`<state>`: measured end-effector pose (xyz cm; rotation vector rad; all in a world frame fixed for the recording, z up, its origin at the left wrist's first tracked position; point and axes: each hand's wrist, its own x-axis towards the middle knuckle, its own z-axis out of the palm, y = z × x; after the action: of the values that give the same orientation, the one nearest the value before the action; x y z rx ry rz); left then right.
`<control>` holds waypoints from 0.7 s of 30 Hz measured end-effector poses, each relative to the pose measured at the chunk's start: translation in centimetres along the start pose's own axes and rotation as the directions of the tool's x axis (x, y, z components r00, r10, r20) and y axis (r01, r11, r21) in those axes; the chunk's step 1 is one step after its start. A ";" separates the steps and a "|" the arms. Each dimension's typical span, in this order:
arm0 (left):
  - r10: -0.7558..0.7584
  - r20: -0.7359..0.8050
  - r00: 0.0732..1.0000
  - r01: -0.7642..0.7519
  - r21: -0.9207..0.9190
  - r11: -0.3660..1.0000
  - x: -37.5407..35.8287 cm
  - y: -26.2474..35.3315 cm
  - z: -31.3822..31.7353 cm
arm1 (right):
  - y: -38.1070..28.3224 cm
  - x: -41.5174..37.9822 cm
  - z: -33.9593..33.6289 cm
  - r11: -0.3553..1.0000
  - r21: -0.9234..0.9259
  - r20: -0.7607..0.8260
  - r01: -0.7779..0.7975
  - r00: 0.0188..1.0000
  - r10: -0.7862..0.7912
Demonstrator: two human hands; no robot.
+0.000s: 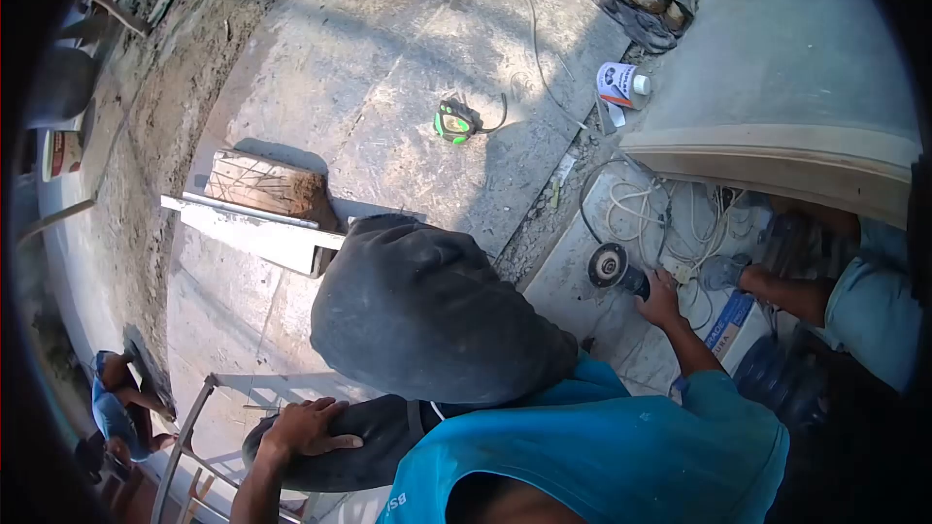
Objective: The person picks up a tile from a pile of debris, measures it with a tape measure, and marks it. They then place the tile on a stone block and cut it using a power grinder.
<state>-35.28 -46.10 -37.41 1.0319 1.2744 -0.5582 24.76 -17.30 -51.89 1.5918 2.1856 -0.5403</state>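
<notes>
Teal-shirted, dark-hooded person nearest. Left hand (pixel 303 430) spread flat on black rubber tyre (pixel 340 446); right hand (pixel 660 301) grips grey angle grinder (pixel 614 267), right, on concrete slab (pixel 408 107). Cutting not visibly begun.

Not much was legible. White canister (pixel 618 84) w/ blue-and-red label lay on the concrete, print too small to read. Blue-and-white box (pixel 730 324) by my right hand (pixel 661 301) had blue lettering, partly cut off, couldn't make out the word. White letters on my teal shirt (pixel 395 503), low at the front, looked like "BS", rest hidden. Red-and-white thing (pixel 60 153) at far left: marks blurred, unreadable.
</notes>
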 end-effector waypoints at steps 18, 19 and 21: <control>0.430 -0.862 0.269 -0.921 -0.099 0.377 11.2 7.3 -14.6 | -25.8 5.8 -15.6 0.584 0.792 0.068 0.179 0.924 -0.376; 0.567 -0.783 0.255 -0.966 -0.237 0.107 12.9 9.0 -15.3 | -28.1 7.0 -16.5 0.497 0.804 -0.092 0.326 0.895 -0.437; 0.418 -0.747 0.517 -0.810 -0.585 -0.043 14.6 12.6 -16.5 | -33.3 8.5 -18.7 0.223 0.861 -0.319 0.457 0.827 -0.463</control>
<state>-29.50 -23.13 -46.66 0.5406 0.9299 1.1701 -10.99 -10.26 -37.50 1.1676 2.4523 -2.3298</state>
